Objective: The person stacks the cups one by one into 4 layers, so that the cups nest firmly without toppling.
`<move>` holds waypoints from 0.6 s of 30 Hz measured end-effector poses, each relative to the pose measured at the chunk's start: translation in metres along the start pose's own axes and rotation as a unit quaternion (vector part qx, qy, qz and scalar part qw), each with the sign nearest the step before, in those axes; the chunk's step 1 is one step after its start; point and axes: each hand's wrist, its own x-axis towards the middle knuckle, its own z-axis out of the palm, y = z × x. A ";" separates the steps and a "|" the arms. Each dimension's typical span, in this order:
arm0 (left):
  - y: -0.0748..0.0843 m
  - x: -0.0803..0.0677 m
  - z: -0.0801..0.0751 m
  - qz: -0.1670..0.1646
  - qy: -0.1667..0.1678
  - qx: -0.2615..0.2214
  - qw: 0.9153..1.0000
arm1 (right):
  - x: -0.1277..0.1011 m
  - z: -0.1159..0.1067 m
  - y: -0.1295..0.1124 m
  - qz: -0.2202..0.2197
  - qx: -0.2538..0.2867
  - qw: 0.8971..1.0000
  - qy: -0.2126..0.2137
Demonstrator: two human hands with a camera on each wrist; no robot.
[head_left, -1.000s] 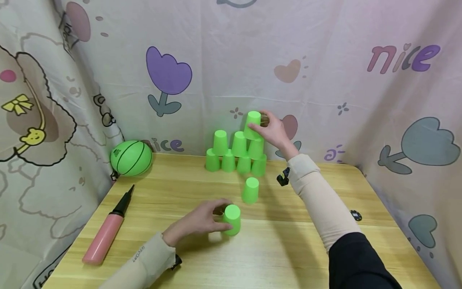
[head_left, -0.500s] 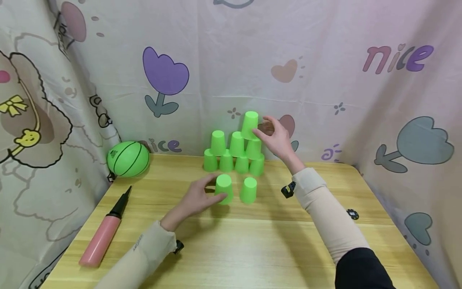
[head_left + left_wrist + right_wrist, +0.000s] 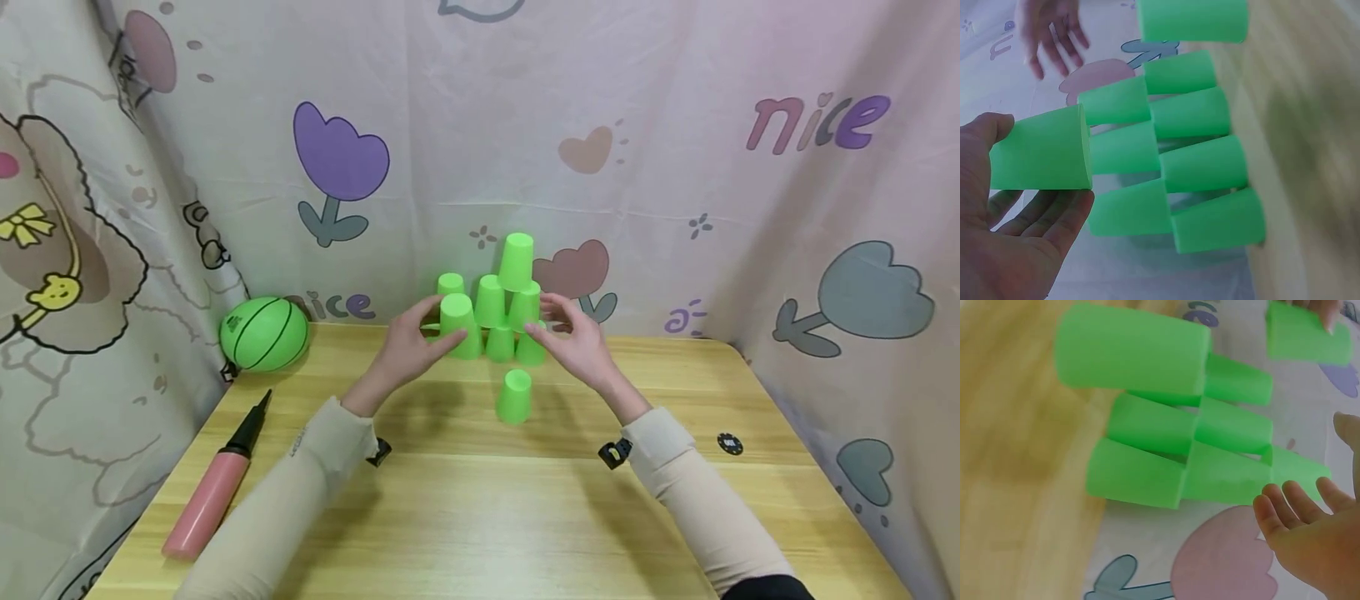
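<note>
**Left hand holding a green cup at the stack, right hand open beside it**

I'm seeing the left hand (image 3: 405, 354) gripping an upside-down green cup (image 3: 459, 326), thumb on one side & fingers curled round the other, lifted off the table (image 3: 525, 517) right in front of the cup pyramid (image 3: 498, 312), at its left part. In the left wrist view the same hand (image 3: 1007, 250) is wrapping the cup (image 3: 1041, 156) w/ fingers underneath, just beside the stack (image 3: 1179, 162).

The right hand (image 3: 573, 346) is hovering at the pyramid's right side, fingers spread & relaxed, holding nothing; can't tell whether the fingertips are touching the cups. The right wrist view is showing that hand (image 3: 1316, 531) w/ the palm open just beside the stack (image 3: 1191, 444).

The pyramid is standing near the middle of the table's far edge, against the printed curtain (image 3: 675, 167). A single loose cup (image 3: 514, 396) is sitting upside down nearer to me, just in front of the pyramid, apart from both hands.

A green ball (image 3: 264, 333) is lying in the far left corner; a pink pump (image 3: 213, 487) is lying along the left edge. A small black disc (image 3: 730, 443) is resting toward the right edge.
</note>
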 end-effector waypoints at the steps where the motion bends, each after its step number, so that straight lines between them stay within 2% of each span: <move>1: 0.001 0.004 -0.001 0.003 0.003 0.001 1.000 | -0.004 0.002 0.002 0.000 0.001 1.000 -0.005; 7: 0.008 0.024 -0.004 -0.004 0.013 0.024 1.000 | -0.022 0.012 0.012 -0.001 0.004 0.999 -0.039; 13: 0.013 0.038 -0.006 -0.025 0.010 0.031 0.999 | -0.038 0.022 0.020 0.011 -0.002 0.998 -0.066; 18: 0.014 0.050 -0.004 -0.031 0.017 0.037 0.999 | -0.047 0.028 0.025 0.024 0.001 0.996 -0.083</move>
